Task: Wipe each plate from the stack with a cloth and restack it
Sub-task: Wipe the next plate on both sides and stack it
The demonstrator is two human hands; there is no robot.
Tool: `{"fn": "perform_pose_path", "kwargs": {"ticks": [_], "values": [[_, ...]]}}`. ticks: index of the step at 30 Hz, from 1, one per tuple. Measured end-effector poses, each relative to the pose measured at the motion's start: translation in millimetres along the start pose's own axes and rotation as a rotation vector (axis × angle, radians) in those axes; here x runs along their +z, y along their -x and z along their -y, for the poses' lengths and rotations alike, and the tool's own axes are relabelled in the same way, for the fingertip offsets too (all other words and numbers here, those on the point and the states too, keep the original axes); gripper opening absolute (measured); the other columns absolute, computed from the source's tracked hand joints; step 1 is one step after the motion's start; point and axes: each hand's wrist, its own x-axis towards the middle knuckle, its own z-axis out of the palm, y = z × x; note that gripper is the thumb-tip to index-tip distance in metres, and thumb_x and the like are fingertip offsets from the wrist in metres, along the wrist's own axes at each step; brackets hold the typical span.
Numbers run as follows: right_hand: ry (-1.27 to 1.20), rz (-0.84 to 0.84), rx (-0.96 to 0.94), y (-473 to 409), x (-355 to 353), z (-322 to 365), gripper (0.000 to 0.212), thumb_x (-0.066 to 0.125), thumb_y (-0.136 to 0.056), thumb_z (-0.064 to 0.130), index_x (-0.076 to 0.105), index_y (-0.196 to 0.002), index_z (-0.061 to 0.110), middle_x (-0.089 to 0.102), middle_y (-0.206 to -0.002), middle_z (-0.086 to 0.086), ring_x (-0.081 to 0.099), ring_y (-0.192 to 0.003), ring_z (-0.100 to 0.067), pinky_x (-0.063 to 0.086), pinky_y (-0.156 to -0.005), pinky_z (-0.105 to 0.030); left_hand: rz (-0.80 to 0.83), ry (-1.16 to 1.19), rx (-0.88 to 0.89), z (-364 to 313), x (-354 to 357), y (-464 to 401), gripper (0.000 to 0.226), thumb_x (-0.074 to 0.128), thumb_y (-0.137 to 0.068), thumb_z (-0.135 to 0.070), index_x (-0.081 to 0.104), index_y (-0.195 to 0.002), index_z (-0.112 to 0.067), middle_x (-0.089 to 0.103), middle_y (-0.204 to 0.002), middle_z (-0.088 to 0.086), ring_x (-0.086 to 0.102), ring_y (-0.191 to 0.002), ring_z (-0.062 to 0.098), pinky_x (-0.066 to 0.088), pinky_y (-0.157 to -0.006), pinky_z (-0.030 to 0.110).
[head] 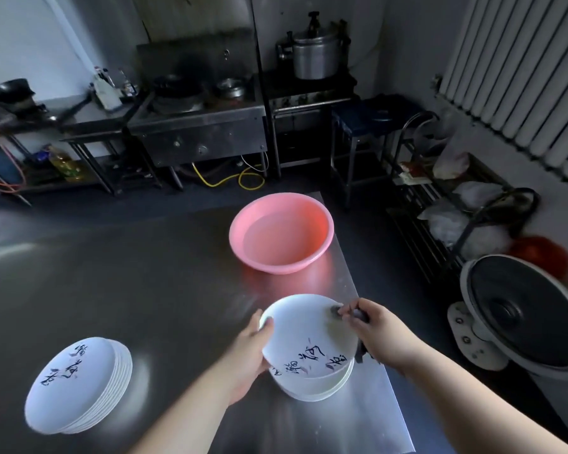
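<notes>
Gripping the tilted plate point(304, 335) at its 9 o'clock rim, the left hand point(248, 358) angles its face up so the right hand point(373, 332), fingers pinched on a small dark cloth point(336, 311), can rub the 1 o'clock edge; it hovers over a short stack point(312, 386). A taller plate stack point(79, 385) sits at 8 o'clock on the steel table point(145, 290), while the pink basin point(281, 232) at 12 o'clock stands clear of the wiping.

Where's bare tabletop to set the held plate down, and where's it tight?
Free: the wide steel stretch between the left stack and the pink basin, and the table's far-left part. Tight: the right edge, where the left hand and right hand hold the plate over the near stack, basin just beyond.
</notes>
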Motion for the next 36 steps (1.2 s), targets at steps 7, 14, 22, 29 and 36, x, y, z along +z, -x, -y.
{"fn": "perform_pose_path", "kwargs": {"ticks": [7,14,22,29,36], "values": [[0.155,-0.081,-0.020,-15.9,17.6,-33.9,0.032,0.042,-0.093,0.002,0.062,-0.099,0.026,0.062,-0.103,0.017,0.065,-0.053,-0.032,0.056,-0.048,-0.035,-0.152,-0.673,0.041,15.0,16.3,-15.4,0.041,0.041,-0.102,-0.013,0.040,-0.139,-0.030,0.061,-0.116,-0.003,0.056,-0.092,0.012,0.046,-0.069,0.027],[0.508,-0.093,-0.114,-31.5,27.9,-46.1,0.032,0.048,-0.095,0.014,0.057,-0.112,0.040,0.059,-0.119,0.012,0.061,-0.104,-0.014,0.054,-0.087,-0.031,-0.265,-0.969,0.066,25.1,11.3,-29.9,0.040,0.047,-0.102,-0.026,0.040,-0.140,-0.036,0.066,-0.110,-0.004,0.063,-0.092,0.021,0.055,-0.079,0.035],[0.985,-0.045,-0.116,-35.6,29.3,-31.9,0.035,0.044,-0.100,0.030,0.048,-0.133,0.038,0.052,-0.117,0.004,0.059,-0.077,-0.027,0.043,-0.056,-0.030,-0.305,-1.360,0.039,28.9,15.2,-46.7,0.049,0.043,-0.108,-0.036,0.029,-0.150,-0.017,0.070,-0.120,0.006,0.065,-0.107,0.033,0.038,-0.073,0.036],[1.097,-0.125,-0.122,-34.6,28.7,-9.1,0.025,0.050,-0.102,0.043,0.050,-0.123,0.030,0.051,-0.110,0.003,0.060,-0.076,-0.028,0.040,-0.055,-0.029,-0.313,-1.394,0.081,30.5,12.8,-53.3,0.049,0.050,-0.104,-0.034,0.034,-0.145,-0.012,0.067,-0.127,0.011,0.062,-0.119,0.035,0.045,-0.086,0.038],[0.976,-0.174,-0.218,-42.8,65.3,14.4,0.036,0.055,-0.095,0.062,0.055,-0.119,0.035,0.056,-0.107,0.011,0.067,-0.081,-0.017,0.057,-0.065,-0.030,-0.287,-1.345,0.164,25.7,-29.4,-42.7,0.060,0.051,-0.104,-0.045,0.031,-0.154,-0.019,0.065,-0.135,0.012,0.061,-0.125,0.035,0.048,-0.095,0.039]]}}
